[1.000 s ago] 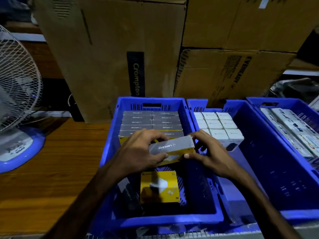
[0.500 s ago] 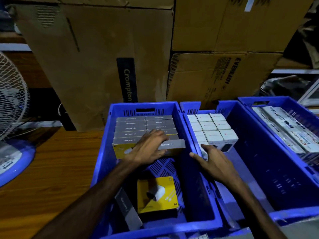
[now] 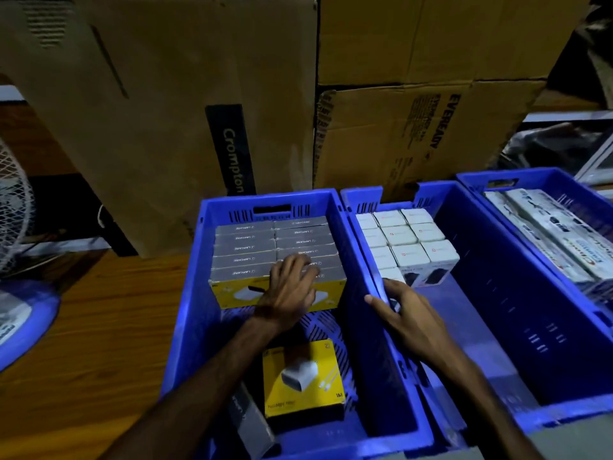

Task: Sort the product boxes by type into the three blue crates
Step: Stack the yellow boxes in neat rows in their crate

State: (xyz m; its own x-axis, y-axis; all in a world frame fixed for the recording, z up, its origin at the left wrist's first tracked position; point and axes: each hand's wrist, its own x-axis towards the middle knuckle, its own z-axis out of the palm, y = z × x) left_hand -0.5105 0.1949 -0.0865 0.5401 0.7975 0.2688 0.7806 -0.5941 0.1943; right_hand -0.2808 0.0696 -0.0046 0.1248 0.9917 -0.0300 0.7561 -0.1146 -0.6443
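Three blue crates stand side by side. The left crate (image 3: 185, 327) holds two rows of grey-topped yellow Lapcare boxes (image 3: 245, 250) at its far end. My left hand (image 3: 292, 290) lies flat on the nearest box of the right row, fingers spread, pressing it. Another yellow charger box (image 3: 303, 376) lies face up near the crate's front, with a grey box (image 3: 248, 419) leaning beside it. My right hand (image 3: 408, 317) rests on the wall between the left and middle crate (image 3: 497, 293), holding nothing. The middle crate holds white boxes (image 3: 401, 237). The right crate (image 3: 544, 180) holds long white boxes (image 3: 550, 230).
Large cardboard cartons (image 3: 199, 111) stand right behind the crates. A table fan (image 3: 16, 260) with a blue base sits at the left on the wooden table (image 3: 83, 327). The near half of the middle crate has bare floor.
The Lapcare box held in both hands a second ago now sits in the right row. My right hand let go and dropped to the crate wall; my left hand stays on the box.
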